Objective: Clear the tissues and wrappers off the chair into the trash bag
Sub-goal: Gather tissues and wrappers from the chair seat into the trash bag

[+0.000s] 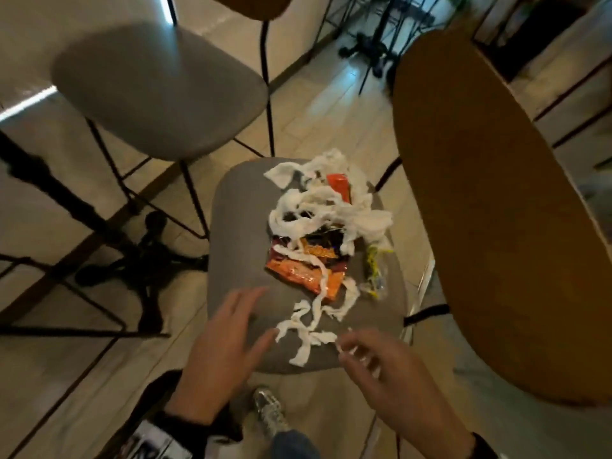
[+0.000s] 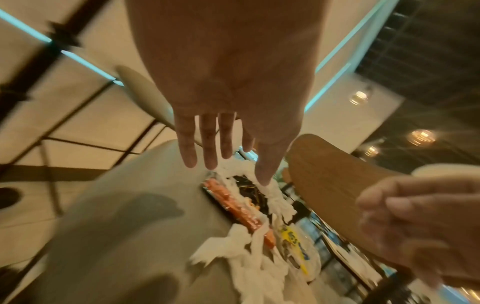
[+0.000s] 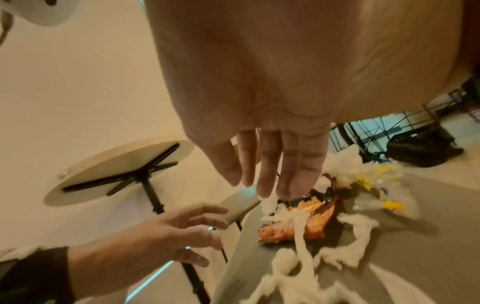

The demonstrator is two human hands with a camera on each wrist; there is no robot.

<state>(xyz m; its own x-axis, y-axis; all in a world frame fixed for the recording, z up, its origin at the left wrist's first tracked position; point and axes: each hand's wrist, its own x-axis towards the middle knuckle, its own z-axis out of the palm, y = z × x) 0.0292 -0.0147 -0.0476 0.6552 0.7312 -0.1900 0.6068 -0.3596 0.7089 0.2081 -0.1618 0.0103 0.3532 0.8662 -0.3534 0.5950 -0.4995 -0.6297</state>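
Note:
A grey chair seat holds a heap of torn white tissues, an orange snack wrapper, a second red-orange wrapper and a clear wrapper with yellow print. My left hand hovers open with spread fingers over the seat's near left part, just left of a loose tissue strip. My right hand hangs at the seat's near edge beside that strip, its fingers relaxed and holding nothing I can make out. The wrist views show both palms, left hand and right hand, above the litter. No trash bag is clearly in view.
The chair's wooden backrest rises on the right. A second grey chair stands at the back left, with a black table base beside it. A dark heap lies on the floor beyond. My shoe is under the seat's front edge.

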